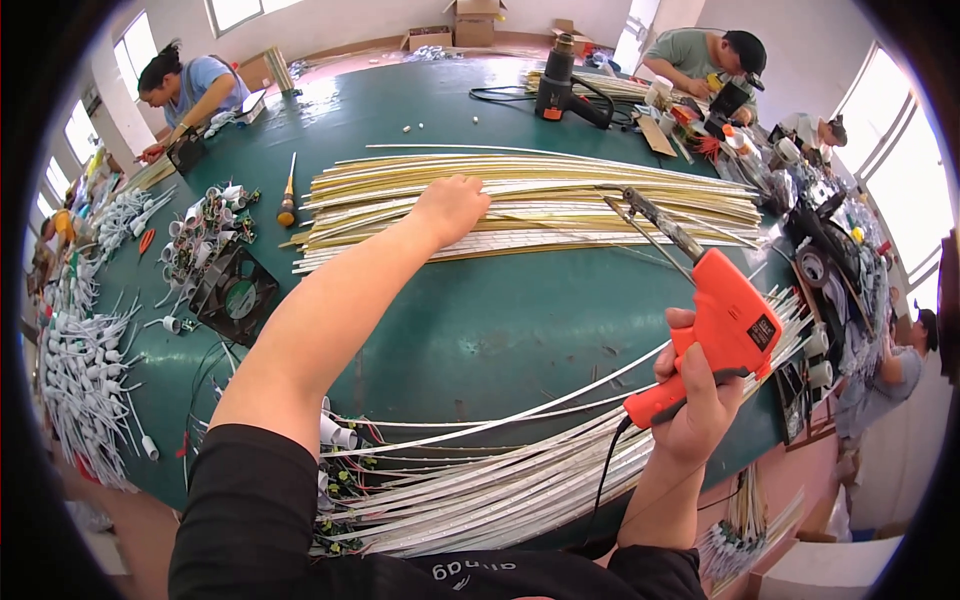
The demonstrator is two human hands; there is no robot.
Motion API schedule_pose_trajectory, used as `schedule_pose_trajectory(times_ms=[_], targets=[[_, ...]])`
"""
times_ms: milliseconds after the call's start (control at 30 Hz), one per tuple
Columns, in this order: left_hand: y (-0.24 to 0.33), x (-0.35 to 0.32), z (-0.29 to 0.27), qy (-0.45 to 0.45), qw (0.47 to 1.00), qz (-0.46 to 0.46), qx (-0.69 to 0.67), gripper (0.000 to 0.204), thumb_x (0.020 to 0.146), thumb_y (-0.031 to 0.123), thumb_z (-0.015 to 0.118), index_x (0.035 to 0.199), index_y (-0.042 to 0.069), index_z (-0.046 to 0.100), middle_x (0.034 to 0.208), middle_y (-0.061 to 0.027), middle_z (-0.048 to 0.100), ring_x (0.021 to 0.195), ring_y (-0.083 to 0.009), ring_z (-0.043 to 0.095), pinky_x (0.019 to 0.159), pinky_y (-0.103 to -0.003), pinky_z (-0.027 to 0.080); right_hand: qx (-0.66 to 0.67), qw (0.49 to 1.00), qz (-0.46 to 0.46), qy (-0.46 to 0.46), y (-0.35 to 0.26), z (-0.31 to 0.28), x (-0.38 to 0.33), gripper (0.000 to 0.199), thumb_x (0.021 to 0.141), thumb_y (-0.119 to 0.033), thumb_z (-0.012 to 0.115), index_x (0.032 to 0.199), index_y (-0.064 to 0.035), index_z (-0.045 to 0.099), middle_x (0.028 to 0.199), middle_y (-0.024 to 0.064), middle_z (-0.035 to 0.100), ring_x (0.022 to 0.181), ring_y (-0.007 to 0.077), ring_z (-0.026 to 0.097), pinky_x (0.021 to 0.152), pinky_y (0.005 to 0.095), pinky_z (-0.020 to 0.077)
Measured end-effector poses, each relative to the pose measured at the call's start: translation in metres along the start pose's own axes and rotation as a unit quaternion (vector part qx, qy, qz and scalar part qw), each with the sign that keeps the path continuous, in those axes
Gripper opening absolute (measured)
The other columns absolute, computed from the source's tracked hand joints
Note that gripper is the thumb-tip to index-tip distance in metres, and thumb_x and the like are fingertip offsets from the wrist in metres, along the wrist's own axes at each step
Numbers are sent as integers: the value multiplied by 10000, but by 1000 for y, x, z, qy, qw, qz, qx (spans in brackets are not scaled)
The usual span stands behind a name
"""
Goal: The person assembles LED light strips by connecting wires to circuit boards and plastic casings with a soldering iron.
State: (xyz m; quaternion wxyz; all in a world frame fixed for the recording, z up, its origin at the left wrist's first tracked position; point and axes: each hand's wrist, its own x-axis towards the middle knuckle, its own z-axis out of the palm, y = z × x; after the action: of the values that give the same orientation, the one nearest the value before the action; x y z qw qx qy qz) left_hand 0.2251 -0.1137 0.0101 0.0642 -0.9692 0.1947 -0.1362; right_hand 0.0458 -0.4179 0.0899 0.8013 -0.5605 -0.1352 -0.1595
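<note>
My right hand [698, 405] is closed around the grip of a red soldering gun [735, 310], a finger at its trigger. Its metal tip end [625, 200] points up and left over a wide bundle of long, thin LED strips [370, 195], white and yellowish, lying across the table. My left hand [455, 208] reaches onto the middle of this bundle with curled fingers, seemingly pinching a strip; the fingertips are partly hidden. Closer to me, another bundle of white strips [520, 490] has wires and small circuit boards [345, 490] at its left ends.
Left of the strips are a screwdriver [288, 195], a black fan [235, 295], wired white sockets [205, 230] and a heap of white cabled parts [85, 390]. A heat gun [560, 85] stands farther back. People work around the green table [420, 330]; clutter fills its right side.
</note>
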Motion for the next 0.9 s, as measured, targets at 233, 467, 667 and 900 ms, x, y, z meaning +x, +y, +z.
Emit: schedule_pose_trajectory(times_ms=[233, 467, 667, 900], targets=[[-14, 18, -21, 98, 976, -40, -188, 113, 867, 119, 509, 889, 45, 592, 951, -138, 569, 928, -327, 574, 809, -415, 475, -24, 999, -31, -2, 0, -4, 0, 449, 883, -138, 580, 1256, 66, 436, 1075, 192, 608, 679, 112, 538, 576, 214, 440], [-12, -5, -2, 8, 988, 35, -150, 107, 851, 135, 543, 903, 59, 597, 964, -115, 589, 948, -314, 582, 817, -409, 478, -6, 999, -42, 16, -2, -1, -1, 451, 881, -133, 575, 1261, 63, 431, 1075, 189, 608, 675, 106, 530, 561, 207, 433], [8, -6, 0, -16, 997, 68, -24, 137, 775, 60, 536, 887, 63, 615, 924, -103, 614, 950, -289, 593, 808, -396, 498, 5, 999, -31, 19, -1, -7, 0, 436, 868, -82, 570, 1254, 69, 437, 1072, 196, 611, 682, 116, 553, 620, 238, 459], [-14, -20, 9, 54, 991, 115, 39, 90, 797, 103, 526, 846, 62, 590, 867, -114, 607, 883, -274, 610, 754, -391, 493, 25, 1000, 9, 9, 0, -6, 1, 372, 844, -24, 577, 1202, 46, 508, 1046, 167, 634, 685, 120, 595, 640, 264, 482]])
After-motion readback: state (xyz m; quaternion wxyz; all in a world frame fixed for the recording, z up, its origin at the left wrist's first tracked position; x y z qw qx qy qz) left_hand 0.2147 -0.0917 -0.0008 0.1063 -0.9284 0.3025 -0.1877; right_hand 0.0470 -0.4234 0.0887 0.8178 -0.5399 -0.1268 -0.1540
